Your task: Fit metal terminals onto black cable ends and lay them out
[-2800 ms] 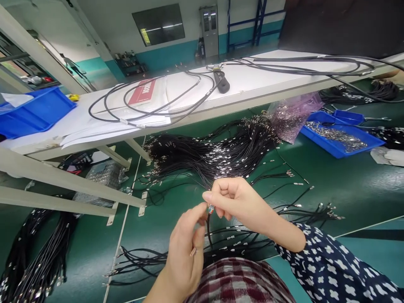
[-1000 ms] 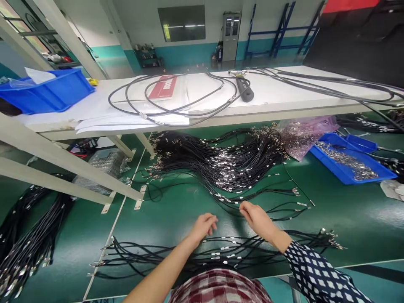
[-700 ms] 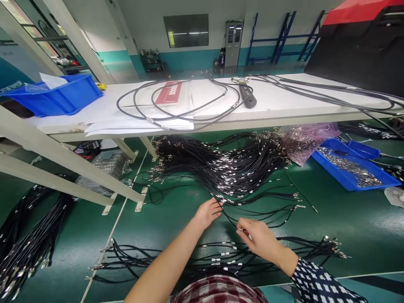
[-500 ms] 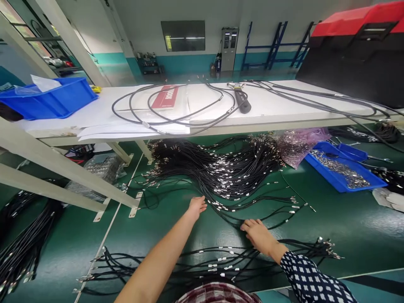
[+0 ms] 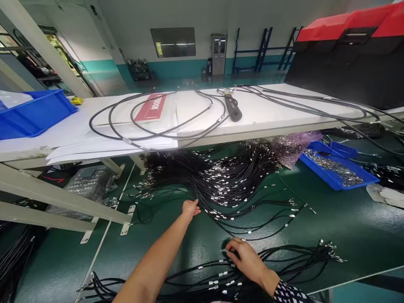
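Note:
A large bundle of black cables (image 5: 217, 176) with white tags and metal ends lies on the green floor below the bench. At its near edge is my left hand (image 5: 190, 208), fingers loosely stretched toward the cables, gripping nothing that I can see. My right hand (image 5: 244, 257) is curled just above a nearer group of black cables (image 5: 217, 275), thumb and fingertips close together. A small pale bit shows at those fingertips, too small to name. Between the hands, several single cables curve away to the right.
A white bench (image 5: 202, 126) crosses the view, carrying looped cables, an adjustable wrench (image 5: 232, 107), a blue bin (image 5: 34, 111) and a red-and-black toolbox (image 5: 344, 63). On the floor are a blue tray of metal parts (image 5: 337, 168), a pink bag (image 5: 292, 147) and bench legs (image 5: 63, 189).
My right hand has moved nearer and left, from the single cables to above the near cable group. My left hand stays beside the large bundle. The view has shifted slightly.

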